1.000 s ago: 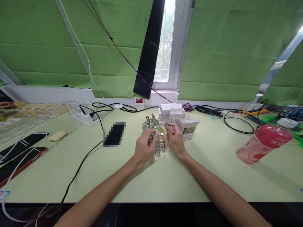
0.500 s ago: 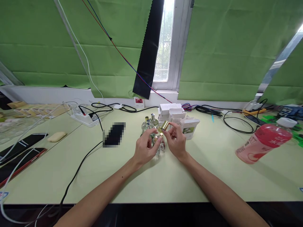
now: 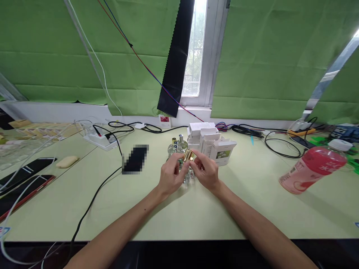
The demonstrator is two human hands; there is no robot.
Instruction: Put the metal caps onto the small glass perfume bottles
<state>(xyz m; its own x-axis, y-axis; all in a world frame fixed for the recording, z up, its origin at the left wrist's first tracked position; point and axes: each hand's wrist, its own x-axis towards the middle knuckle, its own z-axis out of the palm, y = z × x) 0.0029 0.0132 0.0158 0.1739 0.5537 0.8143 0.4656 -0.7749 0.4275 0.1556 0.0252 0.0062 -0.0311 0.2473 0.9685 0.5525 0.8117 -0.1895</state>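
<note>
Over a cluster of small glass perfume bottles (image 3: pixel 182 144), my hands meet at a shiny gold bottle cap (image 3: pixel 186 155). My left hand (image 3: pixel 171 173) is closed, thumb and forefinger pinching the cap from the left. From the right, my right hand (image 3: pixel 206 170) is closed too, its fingertips on the gold piece; whether there are one or two gold pieces I cannot tell. Below the fingers stand more small clear bottles, partly hidden by my hands. White cartons (image 3: pixel 223 152), some with open flaps, stand just behind my right hand.
A pink drink bottle (image 3: pixel 311 168) stands at the right. On the left lie a blurred-out dark phone (image 3: pixel 136 159), two more phones (image 3: pixel 26 190), a cream-coloured case (image 3: pixel 67 161) and a power strip (image 3: pixel 98 139). Black cables (image 3: pixel 246 130) run along the back of the table.
My right hand has brought the gold cap down and left, from a tilted position to between both hands. The fingers of my left hand, apart before, have closed on it.
</note>
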